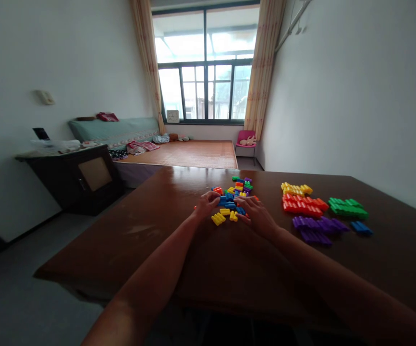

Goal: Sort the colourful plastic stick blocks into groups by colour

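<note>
A mixed pile of small ribbed plastic blocks in several colours lies on the brown table between my hands. My left hand (pixel 208 203) is at the pile's left side, its fingers and thumb closed at the edge of a blue block (pixel 223 200). On the right side, my right hand (pixel 254 211) rests palm down with fingers stretched out and thumb apart, over more blue blocks (pixel 241 211) that it partly hides. Nearer to me are loose yellow blocks (pixel 218 219). Green, purple and orange ones sit at the pile's far end.
To the right, blocks lie grouped by colour: yellow (pixel 296 189), orange-red (pixel 303 205), green (pixel 348 207), purple (pixel 318 228) and blue (pixel 361 228). Beyond the table (pixel 139 240) stand a bed (pixel 193 151), a dark cabinet (pixel 74 173) and a pink chair (pixel 246 137).
</note>
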{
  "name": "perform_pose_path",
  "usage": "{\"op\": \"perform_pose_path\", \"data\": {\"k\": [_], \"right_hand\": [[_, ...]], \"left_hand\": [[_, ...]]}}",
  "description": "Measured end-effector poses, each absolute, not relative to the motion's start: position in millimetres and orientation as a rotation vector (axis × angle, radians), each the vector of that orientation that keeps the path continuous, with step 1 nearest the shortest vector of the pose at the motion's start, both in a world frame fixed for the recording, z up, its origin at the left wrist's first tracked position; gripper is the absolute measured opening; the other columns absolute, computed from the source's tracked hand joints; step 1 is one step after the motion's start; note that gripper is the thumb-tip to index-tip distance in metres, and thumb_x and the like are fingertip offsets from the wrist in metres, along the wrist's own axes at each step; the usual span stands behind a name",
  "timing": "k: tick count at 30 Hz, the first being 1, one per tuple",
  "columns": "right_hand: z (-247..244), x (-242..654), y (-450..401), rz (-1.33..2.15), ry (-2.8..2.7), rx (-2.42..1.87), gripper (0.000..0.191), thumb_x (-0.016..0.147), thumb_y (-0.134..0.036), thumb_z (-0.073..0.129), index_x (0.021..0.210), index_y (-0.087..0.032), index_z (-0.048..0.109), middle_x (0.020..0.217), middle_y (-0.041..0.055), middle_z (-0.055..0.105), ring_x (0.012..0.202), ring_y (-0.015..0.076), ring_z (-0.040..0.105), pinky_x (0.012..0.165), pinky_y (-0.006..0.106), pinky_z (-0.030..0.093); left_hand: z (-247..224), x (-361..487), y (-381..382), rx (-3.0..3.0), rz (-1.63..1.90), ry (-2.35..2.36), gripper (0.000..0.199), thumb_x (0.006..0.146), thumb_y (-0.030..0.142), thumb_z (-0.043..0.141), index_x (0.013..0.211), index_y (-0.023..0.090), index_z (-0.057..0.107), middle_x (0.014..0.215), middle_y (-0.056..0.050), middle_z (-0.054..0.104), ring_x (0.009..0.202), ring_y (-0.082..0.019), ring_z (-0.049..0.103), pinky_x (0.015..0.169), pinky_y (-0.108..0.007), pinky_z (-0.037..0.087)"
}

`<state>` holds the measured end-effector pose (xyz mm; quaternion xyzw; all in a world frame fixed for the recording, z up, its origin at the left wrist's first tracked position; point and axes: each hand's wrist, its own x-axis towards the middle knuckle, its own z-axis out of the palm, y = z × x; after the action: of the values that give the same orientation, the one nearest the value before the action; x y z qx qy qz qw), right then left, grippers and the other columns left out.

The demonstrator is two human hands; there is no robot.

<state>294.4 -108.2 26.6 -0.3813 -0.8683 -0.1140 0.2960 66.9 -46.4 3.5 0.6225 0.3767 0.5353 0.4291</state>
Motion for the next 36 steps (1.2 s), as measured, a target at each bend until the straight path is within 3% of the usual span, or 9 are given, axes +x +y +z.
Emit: {"op": "perform_pose_path", "data": {"k": [7, 11, 15, 19, 23, 27, 31, 36], "right_hand": [[9.9, 282.6, -87.2, -0.172, -2.207, -1.173, 0.025, 0.095, -0.033, 0.049, 0.113, -0.024, 0.065, 0.105, 0.0065, 0.071, 0.102, 0.0235, 0.059, 0.090, 0.038, 0.046], [9.1, 299.1, -85.7, -0.281, -2.124, -1.343, 0.033, 0.094, -0.037, 0.051, 0.122, -0.023, 0.062, 0.118, 0.0098, 0.067, 0.111, 0.0271, 0.055, 0.087, 0.040, 0.046], [16.8, 293.7, -94.0, -0.336, -2.173, -1.170, 0.048, 0.094, -0.039, 0.050, 0.140, -0.023, 0.047, 0.137, 0.0103, 0.055, 0.122, 0.0275, 0.048, 0.096, 0.043, 0.044], [17.0, 274.8, -102.6, -0.242, -2.349, -0.885, 0.048, 0.097, -0.033, 0.045, 0.144, -0.029, 0.041, 0.139, 0.0070, 0.052, 0.122, 0.0236, 0.050, 0.102, 0.043, 0.044], [13.2, 270.2, -102.6, -0.137, -2.265, -0.866, 0.050, 0.096, -0.031, 0.046, 0.145, -0.026, 0.040, 0.135, 0.0122, 0.052, 0.124, 0.0247, 0.050, 0.102, 0.043, 0.047], [11.9, 277.3, -102.7, 0.010, -2.150, -0.891, 0.045, 0.095, -0.032, 0.048, 0.140, -0.027, 0.046, 0.124, 0.0112, 0.057, 0.113, 0.0237, 0.057, 0.098, 0.042, 0.050], [18.0, 290.5, -97.7, 0.181, -1.945, -0.975, 0.043, 0.090, -0.039, 0.055, 0.130, -0.024, 0.051, 0.116, 0.0093, 0.063, 0.094, 0.0202, 0.063, 0.083, 0.037, 0.055], [38.5, 368.7, -74.5, 0.170, -1.550, -1.241, 0.042, 0.080, -0.050, 0.063, 0.110, -0.021, 0.058, 0.100, 0.0074, 0.069, 0.079, 0.0187, 0.065, 0.075, 0.036, 0.054]], "left_hand": [[7.9, 65.5, -47.2, 1.507, 1.323, 0.941, 0.033, 0.066, 0.040, 0.079, 0.079, 0.013, 0.065, 0.068, 0.000, 0.063, 0.062, -0.012, 0.061, 0.062, -0.026, 0.052], [13.9, 61.7, -48.4, 1.380, 1.318, 0.993, 0.036, 0.063, 0.042, 0.082, 0.080, 0.013, 0.068, 0.072, -0.003, 0.068, 0.067, -0.015, 0.064, 0.065, -0.028, 0.054], [17.1, 71.3, -59.1, 1.282, 1.144, 0.942, 0.045, 0.061, 0.047, 0.084, 0.084, 0.012, 0.070, 0.073, -0.003, 0.069, 0.067, -0.014, 0.066, 0.067, -0.027, 0.054], [18.6, 81.2, -69.3, 1.336, 1.013, 0.926, 0.047, 0.064, 0.052, 0.080, 0.087, 0.012, 0.070, 0.067, -0.002, 0.067, 0.058, -0.011, 0.063, 0.059, -0.023, 0.052], [20.8, 79.9, -72.1, 1.459, 0.930, 0.948, 0.048, 0.069, 0.054, 0.075, 0.092, 0.012, 0.070, 0.065, -0.002, 0.067, 0.052, -0.009, 0.059, 0.050, -0.019, 0.046], [22.6, 77.1, -72.7, 1.511, 0.844, 0.881, 0.051, 0.070, 0.056, 0.073, 0.098, 0.014, 0.069, 0.070, -0.003, 0.069, 0.056, -0.010, 0.061, 0.054, -0.020, 0.048], [22.7, 74.8, -70.0, 1.552, 0.875, 0.879, 0.053, 0.069, 0.059, 0.073, 0.100, 0.016, 0.069, 0.077, -0.005, 0.071, 0.063, -0.012, 0.063, 0.055, -0.020, 0.048], [23.8, 65.9, -60.3, 1.547, 1.069, 1.019, 0.056, 0.065, 0.061, 0.074, 0.096, 0.015, 0.071, 0.076, -0.007, 0.071, 0.062, -0.014, 0.062, 0.054, -0.023, 0.048]]}}
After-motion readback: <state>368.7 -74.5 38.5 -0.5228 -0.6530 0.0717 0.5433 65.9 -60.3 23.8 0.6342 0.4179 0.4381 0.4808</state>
